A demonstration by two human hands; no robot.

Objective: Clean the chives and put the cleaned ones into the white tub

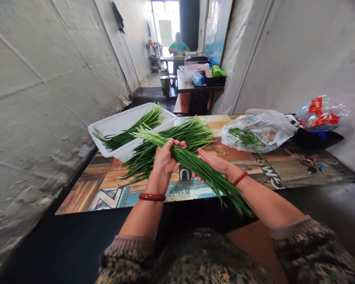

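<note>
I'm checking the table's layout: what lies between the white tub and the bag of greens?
In the head view, a pile of green stalks lies between the tub and the bag, with a few scraps nearer the bag.

Bunch of chives (195, 163), one: long, thin stalks, pale at one end, dark green toward the tips. Held aslant in the left hand (165, 156), the right hand (215, 162) beneath; pale end points forward-left, loose tips hang past the near edge of the desk (79, 195).
</note>
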